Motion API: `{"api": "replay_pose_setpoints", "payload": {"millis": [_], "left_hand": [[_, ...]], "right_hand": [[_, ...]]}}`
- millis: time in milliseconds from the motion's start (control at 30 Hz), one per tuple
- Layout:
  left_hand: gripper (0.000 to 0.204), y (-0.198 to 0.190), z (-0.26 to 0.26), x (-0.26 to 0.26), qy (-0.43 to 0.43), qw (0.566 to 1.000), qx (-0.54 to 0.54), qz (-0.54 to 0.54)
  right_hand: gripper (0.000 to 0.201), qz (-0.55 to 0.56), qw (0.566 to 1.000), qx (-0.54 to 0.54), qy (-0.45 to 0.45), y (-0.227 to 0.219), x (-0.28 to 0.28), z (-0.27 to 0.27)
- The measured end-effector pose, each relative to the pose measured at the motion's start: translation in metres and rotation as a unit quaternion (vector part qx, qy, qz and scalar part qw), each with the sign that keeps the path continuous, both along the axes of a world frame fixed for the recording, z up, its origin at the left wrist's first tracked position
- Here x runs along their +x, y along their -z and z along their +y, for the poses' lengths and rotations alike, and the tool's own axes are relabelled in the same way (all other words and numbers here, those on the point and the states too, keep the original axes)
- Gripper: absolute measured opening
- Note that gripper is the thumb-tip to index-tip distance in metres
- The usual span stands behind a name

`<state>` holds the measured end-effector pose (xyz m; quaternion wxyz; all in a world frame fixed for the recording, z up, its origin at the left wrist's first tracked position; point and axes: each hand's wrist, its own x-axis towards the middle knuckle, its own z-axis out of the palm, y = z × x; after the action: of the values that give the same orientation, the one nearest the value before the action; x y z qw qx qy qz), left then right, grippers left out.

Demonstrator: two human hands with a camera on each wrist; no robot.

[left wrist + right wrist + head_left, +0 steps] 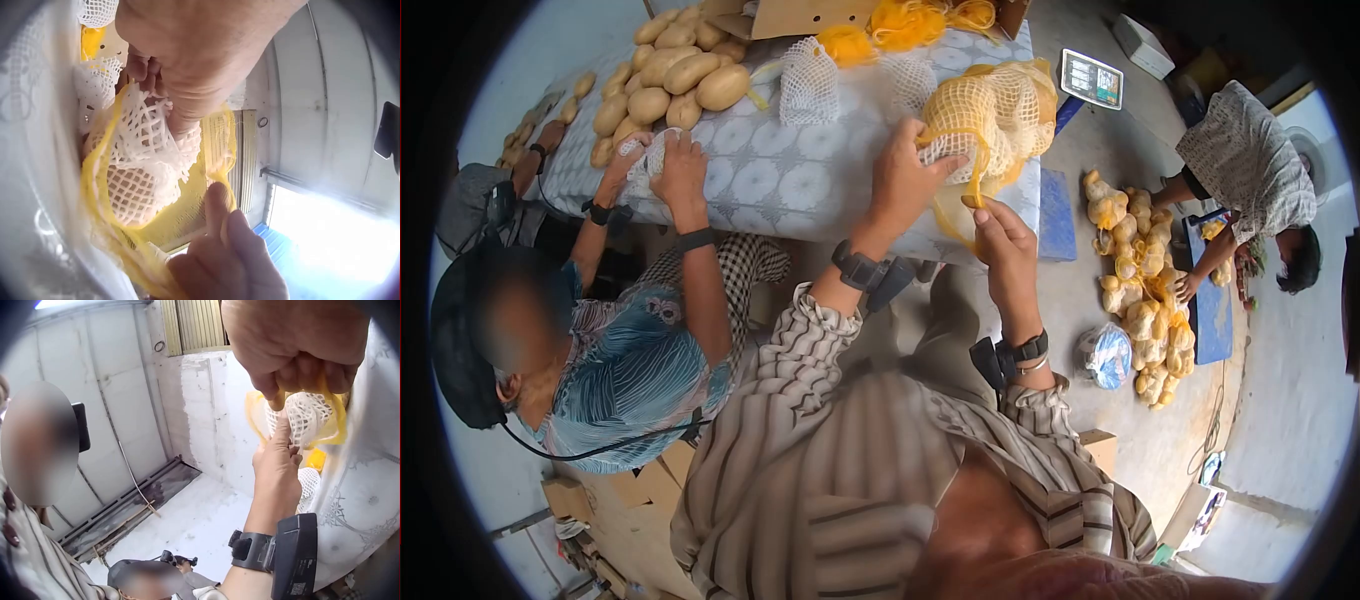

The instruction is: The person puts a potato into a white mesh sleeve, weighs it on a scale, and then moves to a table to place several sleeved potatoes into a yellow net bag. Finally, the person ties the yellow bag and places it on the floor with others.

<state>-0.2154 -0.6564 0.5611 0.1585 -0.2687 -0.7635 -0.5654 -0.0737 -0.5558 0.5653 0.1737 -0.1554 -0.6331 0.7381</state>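
Observation:
A yellow mesh bag (1040,90) lies on the table's right end, filled with pieces wrapped in white foam netting. My left hand (905,180) reaches into the bag's mouth and grips a foam-net-wrapped potato (131,190), its fingers partly hidden behind the white netting. Just right of it, my right hand (1007,245) pinches the bag's yellow rim between thumb and fingers. From the right wrist, the rim (340,422) shows stretched between both hands. Empty foam net sleeves (809,85) lie behind my left hand.
Bare potatoes (670,75) are heaped on the patterned table (750,190). At left another person's hands (678,170) handle white netting. Filled yellow bags (1145,320) lie on the floor at right, where a second person (1245,160) bends, near a scale (1091,79).

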Motion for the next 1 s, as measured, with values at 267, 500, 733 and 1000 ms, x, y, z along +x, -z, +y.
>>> {"api": "replay_pose_setpoints", "payload": {"millis": [267,500,733,1000], "left_hand": [[0.035,0.003,-0.012,0.016,0.093,0.992,0.031,-0.083],[0.035,0.002,-0.038,0.031,0.195,0.962,0.057,-0.181],[0.032,0.005,-0.036,0.039,0.227,0.96,-0.01,-0.161],[0.034,0.014,-0.034,0.038,0.226,0.951,0.005,-0.21]], "right_hand": [[0.027,0.006,0.999,-0.007,-0.047,0.013,-0.016,0.003],[0.021,0.005,0.999,-0.004,-0.047,0.018,-0.034,-0.004],[0.018,0.037,0.998,0.039,-0.01,0.036,-0.054,-0.001],[0.019,0.006,0.999,0.011,-0.041,0.03,-0.059,0.002]]}}
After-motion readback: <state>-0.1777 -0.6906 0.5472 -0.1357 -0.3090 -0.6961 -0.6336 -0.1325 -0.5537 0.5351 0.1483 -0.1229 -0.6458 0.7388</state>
